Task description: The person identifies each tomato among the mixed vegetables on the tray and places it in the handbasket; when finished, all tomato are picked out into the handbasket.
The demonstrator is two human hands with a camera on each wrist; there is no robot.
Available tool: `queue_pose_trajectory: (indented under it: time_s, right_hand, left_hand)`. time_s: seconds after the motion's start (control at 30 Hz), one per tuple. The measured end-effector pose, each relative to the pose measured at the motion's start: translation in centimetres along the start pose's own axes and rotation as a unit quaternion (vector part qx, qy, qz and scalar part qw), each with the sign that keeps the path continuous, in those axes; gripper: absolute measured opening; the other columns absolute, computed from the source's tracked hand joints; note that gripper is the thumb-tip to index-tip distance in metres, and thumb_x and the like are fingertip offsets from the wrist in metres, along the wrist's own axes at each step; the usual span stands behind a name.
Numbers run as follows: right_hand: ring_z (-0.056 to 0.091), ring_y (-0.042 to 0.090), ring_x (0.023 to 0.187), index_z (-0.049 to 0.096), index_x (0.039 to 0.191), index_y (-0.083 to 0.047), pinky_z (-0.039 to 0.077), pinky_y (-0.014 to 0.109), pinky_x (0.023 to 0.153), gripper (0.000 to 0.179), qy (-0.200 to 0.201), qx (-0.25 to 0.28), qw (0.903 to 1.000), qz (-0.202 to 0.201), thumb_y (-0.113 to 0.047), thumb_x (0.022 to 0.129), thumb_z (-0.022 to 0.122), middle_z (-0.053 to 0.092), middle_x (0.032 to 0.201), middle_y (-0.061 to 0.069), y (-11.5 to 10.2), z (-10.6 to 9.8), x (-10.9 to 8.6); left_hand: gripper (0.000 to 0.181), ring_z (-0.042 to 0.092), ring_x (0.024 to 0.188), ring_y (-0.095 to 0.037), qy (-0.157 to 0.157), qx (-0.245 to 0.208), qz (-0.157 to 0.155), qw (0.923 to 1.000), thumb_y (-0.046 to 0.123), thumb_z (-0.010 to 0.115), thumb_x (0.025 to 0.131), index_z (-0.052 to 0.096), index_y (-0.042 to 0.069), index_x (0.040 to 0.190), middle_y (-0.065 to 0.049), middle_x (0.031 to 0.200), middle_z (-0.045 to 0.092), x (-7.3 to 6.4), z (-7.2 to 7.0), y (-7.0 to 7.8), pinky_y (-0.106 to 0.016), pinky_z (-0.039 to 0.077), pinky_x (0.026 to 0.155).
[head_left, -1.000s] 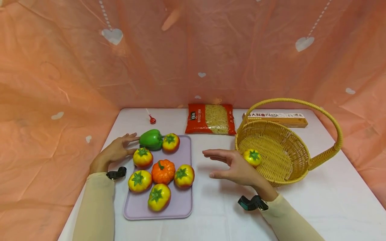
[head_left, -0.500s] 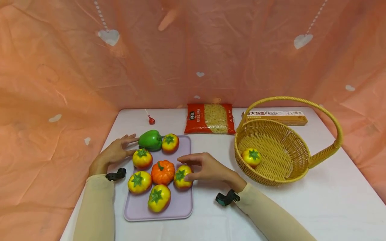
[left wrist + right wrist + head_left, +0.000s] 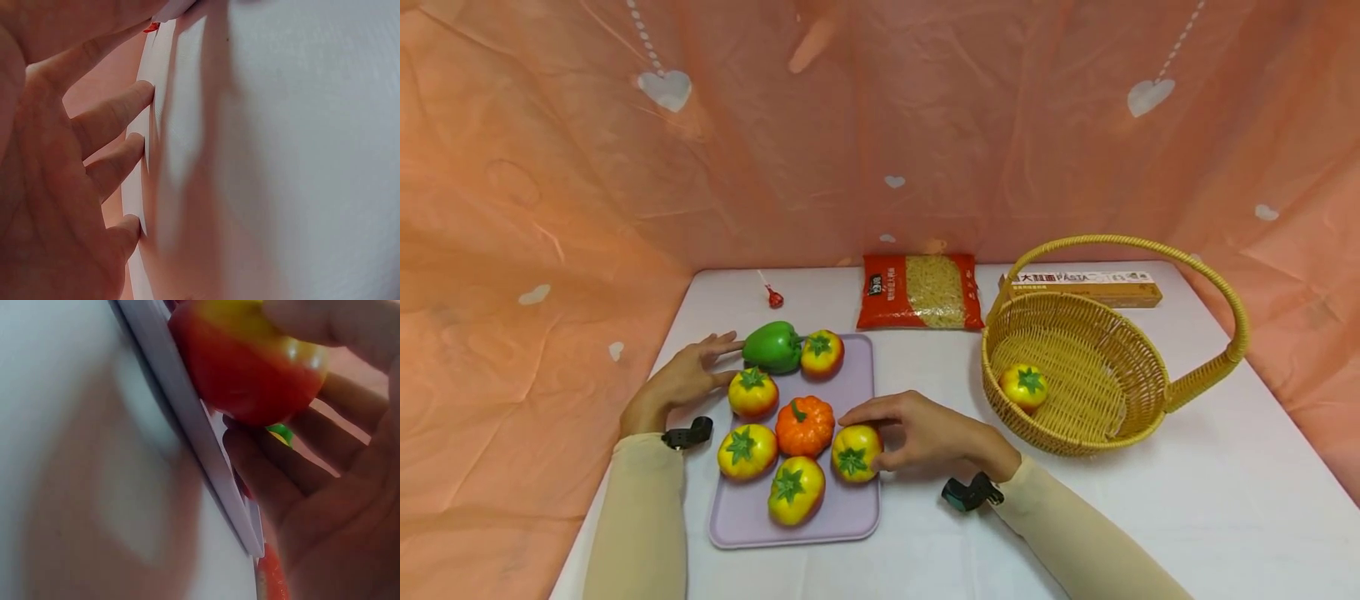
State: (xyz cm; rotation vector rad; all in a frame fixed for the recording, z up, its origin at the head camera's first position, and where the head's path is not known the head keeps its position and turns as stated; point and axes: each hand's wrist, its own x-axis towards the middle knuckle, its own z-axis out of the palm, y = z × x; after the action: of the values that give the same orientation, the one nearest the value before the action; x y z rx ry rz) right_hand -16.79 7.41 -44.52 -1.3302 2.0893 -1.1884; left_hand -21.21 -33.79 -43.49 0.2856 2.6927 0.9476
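In the head view, my right hand grips a yellow-and-red tomato at the right edge of the lilac tray. The right wrist view shows the thumb on one side of this tomato and the fingers curled behind it. My left hand lies at the tray's left side with fingers extended, fingertips right at a green bell pepper and a second tomato. In the left wrist view its fingers are spread over the white table. A small orange pumpkin sits mid-tray among several tomatoes.
A wicker basket with a tall arched handle stands at the right, one tomato inside. Behind are a red pasta bag, a pasta box and a red lollipop. A pink curtain hangs at the back.
My right hand has moved left from beside the basket to the tray and now grips the right-edge tomato, which has turned slightly. The left hand has stayed in place.
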Motion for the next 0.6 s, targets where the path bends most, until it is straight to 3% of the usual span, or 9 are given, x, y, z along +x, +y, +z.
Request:
queue_pose_trajectory:
  time_s: [0.13, 0.23, 0.4, 0.5, 0.6]
  right_hand:
    - [0.069, 0.01, 0.125, 0.071, 0.143, -0.008, 0.058, 0.028, 0.11, 0.055, 0.024, -0.034, 0.9991, -0.006, -0.013, 0.091, 0.089, 0.076, 0.139, 0.005, -0.3, -0.1, -0.3]
    - [0.071, 0.009, 0.122, 0.072, 0.142, -0.011, 0.06, 0.03, 0.108, 0.055, 0.048, -0.029, 0.9984, 0.001, -0.018, 0.091, 0.092, 0.076, 0.137, 0.002, -0.6, -0.4, -1.5]
    - [0.07, 0.013, 0.125, 0.073, 0.142, -0.017, 0.06, 0.031, 0.109, 0.053, 0.098, 0.035, 0.9937, 0.041, -0.021, 0.092, 0.092, 0.075, 0.14, -0.002, -1.6, -1.5, -5.2]
    - [0.069, 0.013, 0.129, 0.071, 0.144, -0.014, 0.058, 0.028, 0.11, 0.054, 0.141, 0.063, 0.986, 0.063, -0.017, 0.093, 0.09, 0.073, 0.144, 0.0, -2.3, -2.5, -7.8]
    - [0.071, 0.013, 0.126, 0.068, 0.146, -0.007, 0.06, 0.027, 0.107, 0.055, 0.19, 0.077, 0.9771, 0.059, -0.006, 0.094, 0.086, 0.072, 0.144, 0.006, -2.9, -3.8, -10.6]
  left_hand:
    - [0.065, 0.009, 0.166, -0.057, 0.0, -0.007, -0.006, 1.0, 0.02, 0.076, 0.1, 0.055, 0.002, 0.159, -0.027, 0.176, 0.033, 0.0, 0.1, 0.1, -0.08, 0.007, 0.13]
    - [0.065, 0.008, 0.167, -0.055, 0.0, -0.01, -0.01, 0.9999, 0.021, 0.076, 0.1, 0.056, 0.003, 0.159, -0.026, 0.176, 0.033, 0.0, 0.3, 0.1, -0.08, 0.007, 0.13]
    - [0.065, 0.008, 0.167, -0.056, 0.0, -0.008, -0.01, 0.9999, 0.021, 0.076, 0.1, 0.055, 0.003, 0.159, -0.026, 0.176, 0.033, 0.0, 0.4, 0.1, -0.079, 0.006, 0.13]
    - [0.065, 0.008, 0.167, -0.057, 0.0, -0.006, -0.009, 0.9999, 0.021, 0.076, 0.1, 0.055, 0.003, 0.159, -0.026, 0.176, 0.033, 0.0, 0.2, 0.1, -0.08, 0.006, 0.13]
    - [0.065, 0.008, 0.166, -0.057, 0.0, -0.006, -0.009, 0.9999, 0.021, 0.076, 0.1, 0.055, 0.003, 0.159, -0.027, 0.176, 0.032, -0.1, 0.1, 0.1, -0.08, 0.007, 0.129]
